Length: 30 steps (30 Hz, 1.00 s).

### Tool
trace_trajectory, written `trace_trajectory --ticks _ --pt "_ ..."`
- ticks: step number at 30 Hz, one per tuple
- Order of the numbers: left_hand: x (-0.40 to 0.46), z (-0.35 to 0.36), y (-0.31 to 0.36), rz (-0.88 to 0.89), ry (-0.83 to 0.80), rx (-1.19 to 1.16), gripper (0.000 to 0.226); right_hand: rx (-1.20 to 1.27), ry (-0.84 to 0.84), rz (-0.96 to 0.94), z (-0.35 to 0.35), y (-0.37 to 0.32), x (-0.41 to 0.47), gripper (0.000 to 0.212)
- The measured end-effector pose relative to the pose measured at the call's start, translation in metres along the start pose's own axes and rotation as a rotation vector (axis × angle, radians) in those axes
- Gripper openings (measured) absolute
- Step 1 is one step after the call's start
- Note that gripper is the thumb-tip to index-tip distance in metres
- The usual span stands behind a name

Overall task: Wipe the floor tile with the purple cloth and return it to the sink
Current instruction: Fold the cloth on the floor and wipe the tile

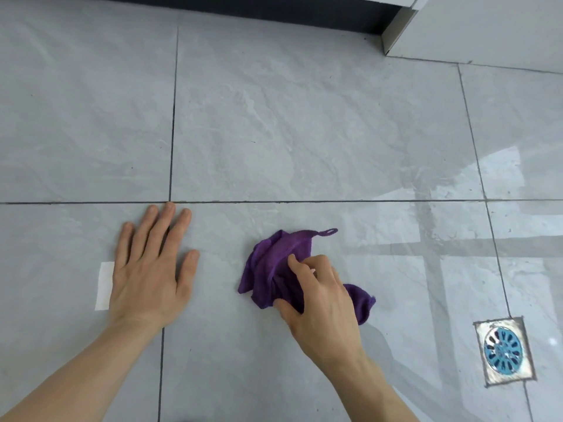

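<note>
Gripping the purple cloth (275, 271) against the grey floor tile (225, 345) with the right hand (323, 296), fingers (297, 263) curled and clamped on the bunched fabric, thumb pressed at its near edge. Lying crumpled under and around that hand, with a small hanging loop (329, 231) poking out at the far side and a fold spilling out to the right of the knuckles. Resting flat well to the left of the cloth, palm down and fingers spread, the left hand (149, 269), empty and apart from the fabric, fingertips reaching the grout line (304, 201) ahead. Peeking from under the left hand's outer edge, a pale rectangular patch (104, 284) on the tile. Set into the floor near the right, a square drain with a blue grate (502, 351), well clear of the cloth. Running along the top, a dark baseboard (243, 9) beside a white cabinet corner (475, 28).
</note>
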<state>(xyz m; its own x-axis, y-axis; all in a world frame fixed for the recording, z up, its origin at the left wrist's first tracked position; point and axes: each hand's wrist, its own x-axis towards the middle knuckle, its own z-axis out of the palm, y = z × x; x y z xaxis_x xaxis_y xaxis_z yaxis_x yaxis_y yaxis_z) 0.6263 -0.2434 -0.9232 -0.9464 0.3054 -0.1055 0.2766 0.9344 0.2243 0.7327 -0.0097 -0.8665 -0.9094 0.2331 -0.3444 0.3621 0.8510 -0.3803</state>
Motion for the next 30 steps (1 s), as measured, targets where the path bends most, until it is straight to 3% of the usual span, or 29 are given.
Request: trace_trajectory --ticks 5,9,11,13,15,18,24,27,30 --pt "-0.002 0.0 0.001 0.006 -0.016 0.003 0.065 0.238 -0.12 0.064 -0.033 -0.002 0.003 0.008" --pt "0.005 -0.001 0.005 0.02 -0.014 0.006 0.065 0.444 -0.295 0.149 -0.07 -0.009 0.016 0.039" --pt "0.007 -0.001 0.006 0.019 -0.016 0.011 0.066 0.495 -0.294 0.195 -0.074 -0.012 0.023 0.049" --pt "0.008 -0.002 0.006 0.018 -0.015 0.015 0.066 0.411 -0.094 0.15 -0.062 -0.008 0.03 0.045" --pt "0.009 -0.002 0.007 0.018 -0.008 0.012 0.066 0.338 0.185 0.146 -0.044 -0.003 0.034 0.027" --pt "0.009 -0.002 0.007 0.022 -0.01 0.009 0.065 0.241 0.431 0.145 -0.018 -0.008 0.031 0.056" --pt "0.009 -0.002 0.006 0.022 -0.005 0.006 0.066 -0.024 0.207 0.147 0.039 -0.054 0.022 0.088" --pt "0.01 -0.002 0.006 0.022 -0.003 0.001 0.066 -0.097 0.223 0.196 0.054 -0.058 0.035 0.079" --pt "0.01 -0.002 0.006 0.02 -0.009 0.0 0.066 -0.189 0.224 0.049 0.056 -0.046 0.043 0.062"
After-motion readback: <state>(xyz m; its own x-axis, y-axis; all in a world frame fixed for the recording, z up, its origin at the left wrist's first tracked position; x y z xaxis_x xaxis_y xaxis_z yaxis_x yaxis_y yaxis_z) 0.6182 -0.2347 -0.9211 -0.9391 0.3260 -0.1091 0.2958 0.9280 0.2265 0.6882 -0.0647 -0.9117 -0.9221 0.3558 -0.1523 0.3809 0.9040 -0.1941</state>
